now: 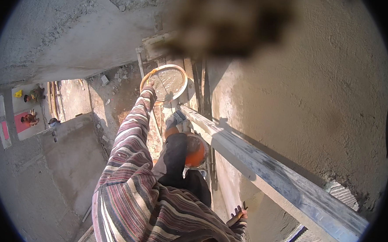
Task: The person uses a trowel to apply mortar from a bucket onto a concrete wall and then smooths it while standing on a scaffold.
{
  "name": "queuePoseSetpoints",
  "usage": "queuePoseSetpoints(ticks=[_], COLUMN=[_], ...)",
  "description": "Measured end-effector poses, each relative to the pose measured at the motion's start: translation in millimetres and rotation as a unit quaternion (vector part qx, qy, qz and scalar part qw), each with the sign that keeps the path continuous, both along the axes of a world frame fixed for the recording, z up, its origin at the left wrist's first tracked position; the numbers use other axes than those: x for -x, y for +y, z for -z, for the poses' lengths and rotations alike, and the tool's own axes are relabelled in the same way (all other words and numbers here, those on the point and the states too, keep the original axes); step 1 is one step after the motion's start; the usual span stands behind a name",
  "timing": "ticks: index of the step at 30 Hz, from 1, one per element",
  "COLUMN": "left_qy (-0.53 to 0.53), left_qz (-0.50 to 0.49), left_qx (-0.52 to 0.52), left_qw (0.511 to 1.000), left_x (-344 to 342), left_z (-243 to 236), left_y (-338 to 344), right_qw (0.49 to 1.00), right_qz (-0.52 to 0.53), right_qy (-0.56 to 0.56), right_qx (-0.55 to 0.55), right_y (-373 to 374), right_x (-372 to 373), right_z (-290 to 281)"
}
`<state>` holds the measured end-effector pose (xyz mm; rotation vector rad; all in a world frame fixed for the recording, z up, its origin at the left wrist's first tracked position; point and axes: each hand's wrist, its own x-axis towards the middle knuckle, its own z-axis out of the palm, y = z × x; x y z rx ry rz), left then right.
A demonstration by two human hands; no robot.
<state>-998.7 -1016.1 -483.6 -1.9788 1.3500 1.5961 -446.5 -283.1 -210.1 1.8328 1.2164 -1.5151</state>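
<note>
My left arm, in a striped sleeve, reaches forward and down to a round basin [183, 90] of wet grey mortar [167, 82]. My left hand [150, 85] is closed at the basin's left rim, beside a small yellowish bit. Low at the right, close to the plastered wall [310, 83], my right hand [242, 214] is bent round something with a tan edge and dark parts; its kind cannot be made out. Between the wall and my body a long, mortar-smeared straight bar [266, 160] slants from near my foot to the lower right.
An orange bucket [195, 152] stands by my legs. Planks [196, 84] and rubble [113, 79] lie around the basin. People [34, 94] are far below at the left, past a wall edge. A blurred brown smear [230, 22] covers the top of the view.
</note>
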Motion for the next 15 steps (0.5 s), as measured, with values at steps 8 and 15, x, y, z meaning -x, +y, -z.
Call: queuePoseSetpoints(ticks=[8,15], left_qy=[0.001,0.097], left_qz=[0.014,0.163], left_qx=[-0.055,-0.058], left_qw=[0.998,0.98], left_x=[-36,-99], left_z=[-159,-347], left_y=[7,45], right_qw=[0.996,0.992], right_qz=[-0.009,-0.074], right_qy=[0.0,0.043], right_qx=[0.089,0.089], right_y=[61,54], right_x=[-52,12], right_z=[42,72])
